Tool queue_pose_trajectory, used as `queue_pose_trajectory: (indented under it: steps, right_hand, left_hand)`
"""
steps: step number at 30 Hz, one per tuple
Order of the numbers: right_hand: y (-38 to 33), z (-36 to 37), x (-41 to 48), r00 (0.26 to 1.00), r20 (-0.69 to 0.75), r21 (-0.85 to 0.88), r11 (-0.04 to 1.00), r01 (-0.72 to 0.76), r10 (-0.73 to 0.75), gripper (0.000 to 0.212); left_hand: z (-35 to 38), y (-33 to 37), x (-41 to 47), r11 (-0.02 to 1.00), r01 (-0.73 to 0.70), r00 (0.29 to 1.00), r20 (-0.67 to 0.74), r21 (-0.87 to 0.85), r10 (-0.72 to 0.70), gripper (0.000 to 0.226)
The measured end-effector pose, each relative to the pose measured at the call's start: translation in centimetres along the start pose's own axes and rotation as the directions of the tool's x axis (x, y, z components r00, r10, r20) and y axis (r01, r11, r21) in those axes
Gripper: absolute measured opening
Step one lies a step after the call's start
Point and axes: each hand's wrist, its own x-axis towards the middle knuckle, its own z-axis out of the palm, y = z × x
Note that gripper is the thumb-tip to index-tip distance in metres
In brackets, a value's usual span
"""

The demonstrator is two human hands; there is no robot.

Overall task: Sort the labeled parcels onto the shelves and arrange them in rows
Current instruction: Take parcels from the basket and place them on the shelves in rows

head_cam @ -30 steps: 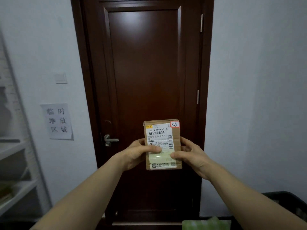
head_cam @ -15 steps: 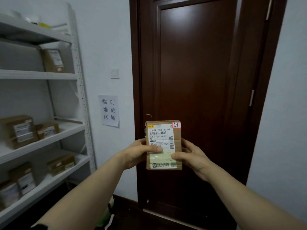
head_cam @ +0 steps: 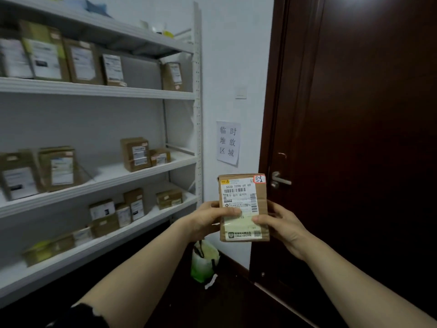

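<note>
Head view: A person holds a small brown cardboard parcel (head_cam: 261, 202) upright in both bare hands, out in front of the chest, in the gap between a white shelving unit (head_cam: 197, 95) on the left and a dark wooden door (head_cam: 366, 114) on the right. The left hand (head_cam: 204, 221) grips the parcel's left edge, with its thumb curled across the white shipping label (head_cam: 237, 187). The right hand (head_cam: 283, 223) grips the right edge, with its thumb pressed on the lower part of the label and its fingers wrapped behind the box. A small red-edged sticker (head_cam: 259, 179) with handwritten numbers sits on the parcel's top right corner.

The parcel touches no shelf and is held well to the right of the unit's front post. On the shelves, labeled cardboard boxes stand in loose rows. Several upright boxes (head_cam: 82, 61) line the second shelf from the top. Two boxes (head_cam: 136, 153) stand near the right end of the shelf below, and more stand at its left end. A cluster of smaller boxes (head_cam: 118, 215) sits on the lowest shelf in view, and one flat box (head_cam: 169, 198) lies apart to their right.

On the white wall between shelves and door hang a paper notice (head_cam: 228, 143) with printed characters and, above it, a light switch (head_cam: 240, 94). The door's metal handle (head_cam: 280, 179) shows just right of the parcel's top edge. A green and white bag (head_cam: 203, 261) stands on the dark floor below the hands, against the wall.
</note>
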Motion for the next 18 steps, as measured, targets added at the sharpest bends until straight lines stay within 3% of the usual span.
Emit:
queue_pose_trajectory:
  steps: [6,11,18]
  right_hand:
    - [1.7,3.8,1.1,0.991,0.125,0.019,0.999,-0.039,0.036,0.070]
    - [2.7,7.0,1.6,0.974,0.225,0.079,0.996,-0.051,0.032,0.053]
    - [4.7,10.1,2.2,0.959,0.279,0.120,0.989,-0.087,0.050,0.053]
  left_hand:
    - [-2.8,-1.3,-3.7,0.999,0.042,0.994,-0.101,-0.013,-0.043,0.061]
    - [-4.8,-1.8,-6.4,0.996,0.086,0.971,-0.221,-0.032,-0.092,0.046]
    - [-7.3,-3.8,-8.0,0.992,0.113,0.946,-0.297,-0.058,-0.126,0.045]
